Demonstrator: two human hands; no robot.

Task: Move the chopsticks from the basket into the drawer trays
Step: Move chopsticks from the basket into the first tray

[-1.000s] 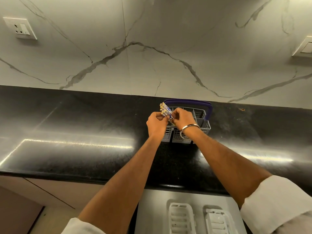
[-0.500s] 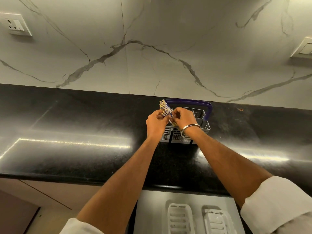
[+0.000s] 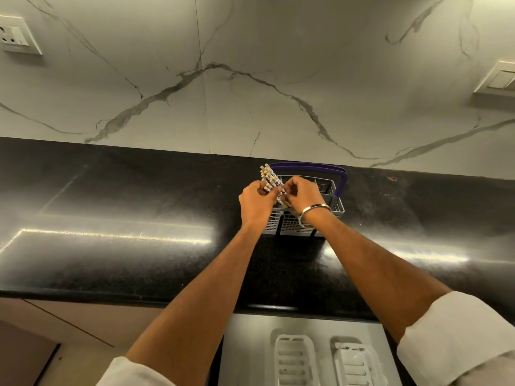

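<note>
Both hands meet over the grey basket (image 3: 295, 224) on the black counter (image 3: 111, 218); the left hand (image 3: 257, 200) and right hand (image 3: 302, 193) grip a bundle of chopsticks (image 3: 269, 176) — tilted leftward, tops above the purple handle (image 3: 320, 168); two white drawer trays (image 3: 295, 360) lie below.

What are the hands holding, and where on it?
Both the left hand and right hand grip the chopsticks bundle mid-length, tops sticking out above.
</note>
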